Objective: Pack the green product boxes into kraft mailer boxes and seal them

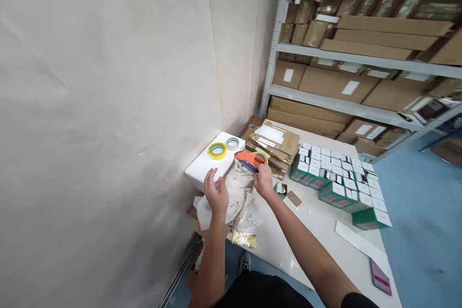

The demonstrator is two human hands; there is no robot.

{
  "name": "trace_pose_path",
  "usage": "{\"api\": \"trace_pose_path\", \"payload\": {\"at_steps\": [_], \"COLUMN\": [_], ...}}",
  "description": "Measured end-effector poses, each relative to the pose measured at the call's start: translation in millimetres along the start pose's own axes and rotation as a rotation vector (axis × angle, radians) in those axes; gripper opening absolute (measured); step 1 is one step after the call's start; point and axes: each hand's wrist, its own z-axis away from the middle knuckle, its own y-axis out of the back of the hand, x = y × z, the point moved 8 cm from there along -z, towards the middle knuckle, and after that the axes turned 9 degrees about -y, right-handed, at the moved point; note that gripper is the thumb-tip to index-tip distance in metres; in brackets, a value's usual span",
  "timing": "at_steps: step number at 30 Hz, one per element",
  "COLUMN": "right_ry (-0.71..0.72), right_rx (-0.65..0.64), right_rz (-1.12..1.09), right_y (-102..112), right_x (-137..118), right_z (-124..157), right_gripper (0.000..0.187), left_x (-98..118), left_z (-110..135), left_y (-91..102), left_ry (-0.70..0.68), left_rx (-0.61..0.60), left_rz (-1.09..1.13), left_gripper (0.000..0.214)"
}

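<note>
The right hand point(263, 180) is curling its fingers round the blue grip of an orange tape dispenser point(246, 159). It is a hard plastic tool carrying a yellowish roll, and it is sitting just beyond the knuckles, above the glossy white tabletop point(288, 245). The left hand point(215, 193) is hanging half open with its fingers loosely fanned and nothing in its grasp. Under it is lying a crumpled heap of thin white paper point(240, 187); I cannot tell whether the palm is touching it.

Just beyond the left hand, a blocky white foam box point(202, 169) is carrying two rings of tape on its lid, a yellow roll point(217, 150) and a paler roll point(232, 143) beside it. Past the right hand, flattened brown cardboard sheets point(277, 147) are lying in a slanting stack. Out to the right of that hand, small green cartons point(335, 180) with white tops are standing packed edge to edge in rows. Near the left forearm, a crinkled gold foil packet point(244, 239) is lying at the tabletop's edge.
</note>
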Motion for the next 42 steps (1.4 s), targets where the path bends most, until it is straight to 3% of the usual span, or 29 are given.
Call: {"api": "trace_pose_path", "payload": {"at_steps": [5, 11, 14, 18, 22, 26, 30, 33, 37, 39, 42], "right_ry": [-0.112, -0.285, -0.393, -0.562, -0.731, -0.917, -1.132, -1.285, -1.307, -1.301, -1.257], "right_rx": [0.075, 0.131, 0.122, 0.061, -0.006, -0.086, -0.174, -0.225, -0.223, -0.184, -0.088], "right_rz": [0.062, 0.131, 0.160, 0.198, 0.203, 0.149, 0.147, 0.177, 0.173, 0.163, 0.078], "right_y": [77, 157, 188, 213, 225, 234, 247, 255, 263, 270, 285], "right_x": [75, 164, 209, 266, 322, 373, 411, 425, 425, 421, 409], "right_z": [57, 146, 195, 265, 333, 395, 454, 492, 504, 494, 459], "right_gripper": [0.013, 0.011, 0.011, 0.009, 0.012, 0.016, 0.018, 0.019, 0.013, 0.014, 0.031], "left_x": [34, 65, 86, 119, 145, 156, 162, 169, 181, 189, 204], "left_z": [29, 100, 139, 187, 233, 267, 283, 286, 293, 299, 308], "left_y": [-77.2, -173.1, -210.4, -244.8, -265.4, -268.0, -260.0, -258.3, -268.8, -277.8, -291.5], "left_ry": [0.038, 0.228, 0.242, 0.255, 0.243, 0.236, 0.238, 0.227, 0.220, 0.215, 0.207], "left_rx": [-0.158, -0.425, -0.559, -0.675, -0.752, -0.787, -0.812, -0.819, -0.822, -0.829, -0.841], "left_rz": [0.129, 0.292, 0.327, 0.383, 0.439, 0.409, 0.321, 0.288, 0.298, 0.329, 0.381], "left_gripper": [0.039, 0.045, 0.049, 0.053, 0.055, 0.058, 0.059, 0.058, 0.056, 0.056, 0.056]}}
